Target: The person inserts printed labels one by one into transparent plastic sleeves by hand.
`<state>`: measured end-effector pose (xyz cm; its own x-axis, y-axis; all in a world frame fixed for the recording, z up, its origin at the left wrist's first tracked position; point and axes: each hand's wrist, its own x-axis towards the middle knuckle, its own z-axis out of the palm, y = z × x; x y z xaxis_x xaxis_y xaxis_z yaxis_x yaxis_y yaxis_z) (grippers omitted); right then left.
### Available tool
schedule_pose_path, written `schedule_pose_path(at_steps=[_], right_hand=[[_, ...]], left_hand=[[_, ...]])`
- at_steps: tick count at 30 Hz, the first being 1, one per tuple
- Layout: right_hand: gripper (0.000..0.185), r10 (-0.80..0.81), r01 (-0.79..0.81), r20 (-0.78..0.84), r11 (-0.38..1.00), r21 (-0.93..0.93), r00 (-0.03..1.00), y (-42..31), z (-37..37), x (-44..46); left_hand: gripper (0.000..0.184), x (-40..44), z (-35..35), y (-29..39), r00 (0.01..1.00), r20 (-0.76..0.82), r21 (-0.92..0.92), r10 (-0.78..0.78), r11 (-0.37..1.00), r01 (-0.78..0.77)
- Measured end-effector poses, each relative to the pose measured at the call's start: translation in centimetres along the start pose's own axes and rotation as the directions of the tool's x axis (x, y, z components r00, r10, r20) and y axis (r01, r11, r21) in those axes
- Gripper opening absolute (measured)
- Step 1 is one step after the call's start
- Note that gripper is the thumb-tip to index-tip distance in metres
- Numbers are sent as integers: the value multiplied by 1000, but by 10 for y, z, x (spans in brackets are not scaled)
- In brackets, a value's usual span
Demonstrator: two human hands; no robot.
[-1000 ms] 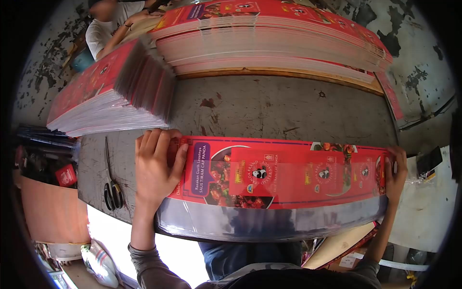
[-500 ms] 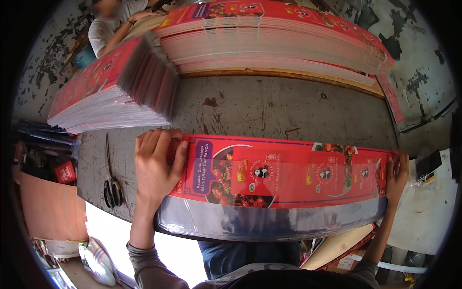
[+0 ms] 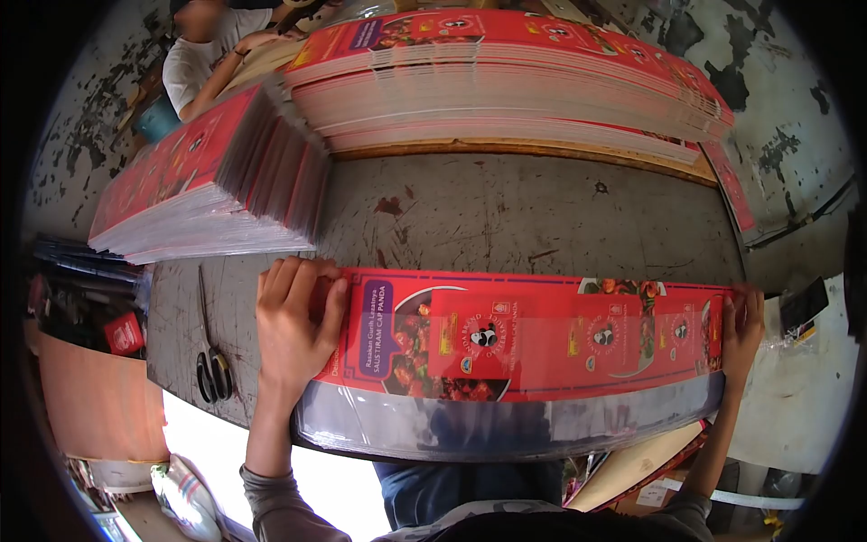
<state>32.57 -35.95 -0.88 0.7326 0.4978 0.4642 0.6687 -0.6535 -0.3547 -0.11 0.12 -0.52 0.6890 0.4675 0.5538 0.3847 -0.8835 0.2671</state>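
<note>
Along the near table edge lies a stack of red printed sheets [image 3: 542, 334] with panda logos and food pictures. A glossy clear plastic strip [image 3: 506, 420] runs along its near side. My left hand [image 3: 296, 316] grips the stack's left end, fingers curled over the far corner and thumb along the side. At the opposite end, my right hand [image 3: 744, 327] is closed round the short edge, some fingertips hidden behind it. To the left of my left hand, scissors [image 3: 213, 370] with black handles rest on the table.
A tall stack of similar red sheets [image 3: 506, 90] lies on a board across the grey table's [image 3: 452, 208] far side. Another stack [image 3: 181, 203] leans at the left. Behind it is a person [image 3: 203, 68] in a white shirt. A white sack [image 3: 185, 497] sits below left.
The whole view has shifted slightly, so the table and stacks appear a little lower. Both hands keep their hold on the ends of the sheets.
</note>
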Motion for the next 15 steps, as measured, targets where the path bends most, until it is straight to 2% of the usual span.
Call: schedule_pose_path(at_steps=[6, 8, 15], right_hand=[[19, -37, 37, -18, 999, -14, 999, -2, 0, 1], [20, -40, 40, -12, 999, -22, 999, -1, 0, 1], [18, -40, 40, -12, 999, -34, 999, -3, -2, 2]], left_hand=[[8, -1, -1, 0, 1000, 1, -13, -3, 1000, 3], [7, 0, -3, 3, 998, 40, -14, -56, 998, 57], [9, 0, 1, 1, 1000, -1, -8, -19, 1000, 19]])
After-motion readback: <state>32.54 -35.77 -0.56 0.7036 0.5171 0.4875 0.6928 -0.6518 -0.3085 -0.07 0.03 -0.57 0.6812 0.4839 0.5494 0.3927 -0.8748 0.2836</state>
